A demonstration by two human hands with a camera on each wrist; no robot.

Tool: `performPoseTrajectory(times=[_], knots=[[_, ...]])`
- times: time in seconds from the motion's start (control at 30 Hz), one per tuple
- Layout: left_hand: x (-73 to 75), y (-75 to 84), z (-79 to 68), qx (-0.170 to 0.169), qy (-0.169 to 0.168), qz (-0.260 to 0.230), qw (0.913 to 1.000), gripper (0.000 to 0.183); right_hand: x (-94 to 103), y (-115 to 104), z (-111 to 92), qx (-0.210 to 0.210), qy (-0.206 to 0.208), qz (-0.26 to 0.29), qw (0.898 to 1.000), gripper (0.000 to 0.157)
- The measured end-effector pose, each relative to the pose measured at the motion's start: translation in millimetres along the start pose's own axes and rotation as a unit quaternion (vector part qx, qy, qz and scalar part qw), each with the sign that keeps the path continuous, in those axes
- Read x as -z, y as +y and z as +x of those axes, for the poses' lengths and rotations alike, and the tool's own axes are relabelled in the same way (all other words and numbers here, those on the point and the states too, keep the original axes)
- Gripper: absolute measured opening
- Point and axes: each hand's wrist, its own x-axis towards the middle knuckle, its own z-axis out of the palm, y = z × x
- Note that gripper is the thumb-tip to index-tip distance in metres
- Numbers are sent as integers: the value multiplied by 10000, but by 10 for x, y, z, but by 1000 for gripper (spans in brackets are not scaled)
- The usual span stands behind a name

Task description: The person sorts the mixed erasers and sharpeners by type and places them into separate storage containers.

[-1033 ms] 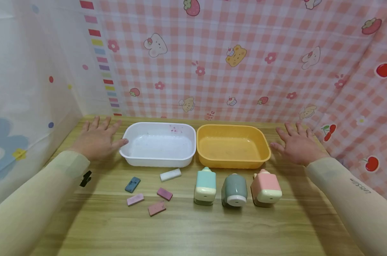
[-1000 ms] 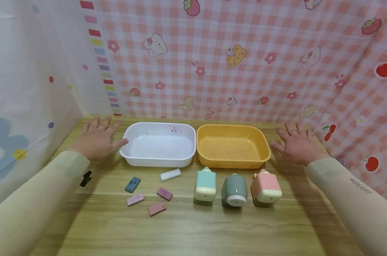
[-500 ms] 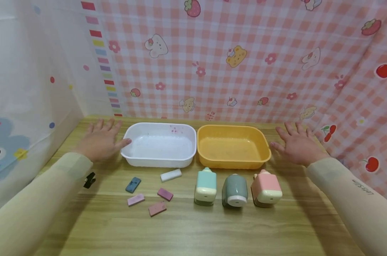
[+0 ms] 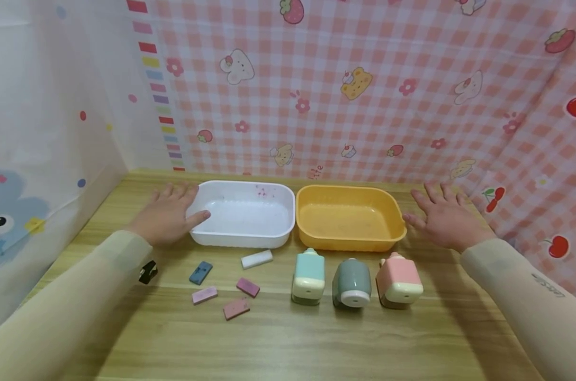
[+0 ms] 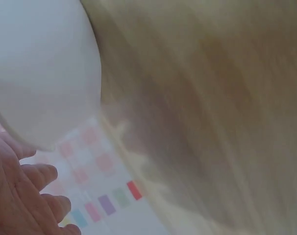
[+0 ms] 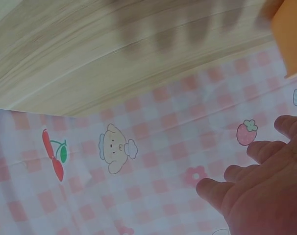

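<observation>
In the head view my left hand (image 4: 169, 214) is spread at the left end of a white plastic tray (image 4: 242, 241), its thumb over the rim; whether it touches cannot be told. My right hand (image 4: 447, 219), fingers spread, is just right of a yellow-orange tray (image 4: 350, 245), holding nothing. Erasers lie in front of the white tray: white (image 4: 257, 259), blue (image 4: 200, 273), lilac (image 4: 205, 295), magenta (image 4: 248, 287) and pink (image 4: 236, 309). What look like pencil sharpeners stand before the yellow-orange tray: mint (image 4: 309, 275), grey-green (image 4: 352, 283) and pink (image 4: 399, 280).
The trays stand side by side near the back of a wood-grain table (image 4: 288, 344). A pink checked cloth (image 4: 326, 121) hangs behind it, and a white printed cloth (image 4: 54, 132) hangs on the left. A small black clip (image 4: 147, 272) is by the left sleeve.
My left hand has moved right, toward and partly over the white tray's left end. My right hand stays spread in place. The trays, erasers and sharpeners have not moved on the table.
</observation>
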Motion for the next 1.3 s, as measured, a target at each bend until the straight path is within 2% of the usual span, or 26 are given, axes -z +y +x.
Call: performPoseTrajectory(times=[0.37,0.57,0.83,1.03,1.3], knots=[[-61,79,-8,-62,-171,-50,9998,97,-7,-127,-7,260,208,10,9994,91],[-87,113,0,-179,-193,-100,9996,99,61,-294,-27,395,149,31,9991,89],[-105,115,-1,-158,-325,-275,9990,99,165,-514,-70,650,200,144,9976,84],[-81,146,-13,-110,-384,-278,9988,97,219,-602,-188,940,349,291,9945,78],[-69,184,-26,-96,-453,-251,9986,100,234,-655,-520,1450,399,272,9883,76]])
